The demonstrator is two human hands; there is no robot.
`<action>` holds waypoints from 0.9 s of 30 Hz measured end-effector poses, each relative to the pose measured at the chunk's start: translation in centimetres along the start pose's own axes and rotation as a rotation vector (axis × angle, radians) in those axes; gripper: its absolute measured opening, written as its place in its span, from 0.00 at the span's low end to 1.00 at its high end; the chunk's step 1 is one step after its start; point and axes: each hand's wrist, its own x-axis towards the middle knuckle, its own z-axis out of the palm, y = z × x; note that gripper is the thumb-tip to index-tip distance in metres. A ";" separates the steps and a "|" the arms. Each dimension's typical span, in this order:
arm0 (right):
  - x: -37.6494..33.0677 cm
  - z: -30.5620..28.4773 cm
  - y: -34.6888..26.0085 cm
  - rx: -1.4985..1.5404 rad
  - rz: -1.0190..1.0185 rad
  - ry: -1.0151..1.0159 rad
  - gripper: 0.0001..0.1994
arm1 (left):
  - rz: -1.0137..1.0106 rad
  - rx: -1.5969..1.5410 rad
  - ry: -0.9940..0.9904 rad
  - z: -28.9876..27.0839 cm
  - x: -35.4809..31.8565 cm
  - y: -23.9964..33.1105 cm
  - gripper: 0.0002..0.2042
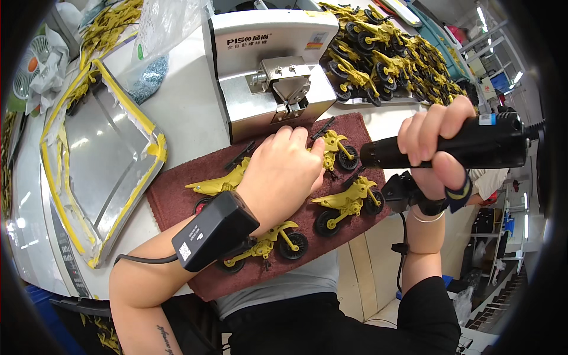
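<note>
My left hand (288, 173) lies curled over a yellow toy motorcycle (332, 145) with a black front wheel, just in front of the silver screw feeder (273, 65). Its fingers bend down around the toy's rear, and the fingertips are partly hidden. My right hand (436, 137) grips a black electric screwdriver (467, 144) held sideways, its narrow end toward that toy. Other toy motorcycles lie on a dark red towel (177, 204): one (346, 204) on the right, one (266, 245) near my body, and one (216, 184) partly under my left wrist.
Behind on the right, a big heap of yellow toy motorcycles (384, 53) fills a tray. A metal tray edged with yellow tape (106, 160) lies at left. A clear bag of small bluish parts (149, 77) and a small fan (31, 68) stand farther back.
</note>
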 end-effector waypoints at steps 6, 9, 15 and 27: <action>2.3 -3.7 -2.7 0.299 -0.070 -0.269 0.19 | -0.007 0.099 -0.029 -0.4 -0.1 0.5 0.16; 2.7 -2.1 -3.2 0.261 0.005 -0.088 0.18 | -0.002 0.122 -0.066 -1.3 0.2 2.9 0.22; 5.0 1.3 -2.5 0.297 0.006 -0.067 0.11 | -0.018 -0.055 -0.082 0.6 -1.0 6.6 0.37; 8.2 7.5 0.6 0.290 -0.023 0.352 0.15 | -0.059 0.161 -0.327 2.4 -1.8 6.9 0.41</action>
